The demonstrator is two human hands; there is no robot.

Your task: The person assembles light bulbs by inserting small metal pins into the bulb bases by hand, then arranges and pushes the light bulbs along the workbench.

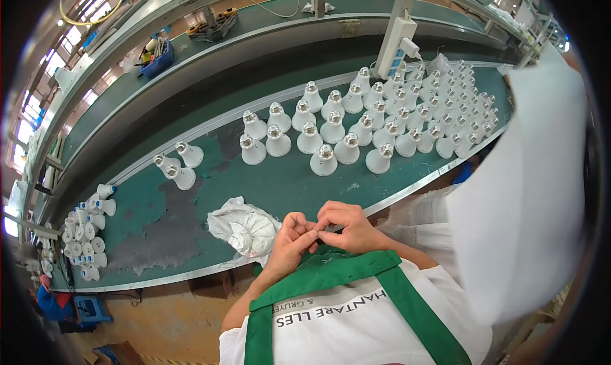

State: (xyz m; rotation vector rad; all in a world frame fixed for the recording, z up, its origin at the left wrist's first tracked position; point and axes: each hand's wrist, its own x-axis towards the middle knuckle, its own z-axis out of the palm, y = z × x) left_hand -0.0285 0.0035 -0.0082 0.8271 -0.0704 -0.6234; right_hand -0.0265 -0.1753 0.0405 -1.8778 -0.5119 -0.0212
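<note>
My left hand (294, 241) and my right hand (347, 226) meet in front of my green apron, fingertips pinched together. Whatever they pinch, if anything, is too small to make out. Just left of my left hand, a crumpled white cloth (245, 231) lies at the bench's near edge. Beyond my hands, many white bulb-shaped lamp housings with silver screw caps stand upright on the green bench; one lamp bulb (379, 159) is among the closest to my right hand. Three more lamp bulbs (181, 176) stand apart on the left.
The green bench (267, 187) has dark worn patches. At its left end, white lamp parts (83, 238) are piled. A white power strip (396, 43) is fixed to a post behind the bulbs. A blue tool bin (157, 58) sits on the far shelf. White sheeting (519, 187) hangs at right.
</note>
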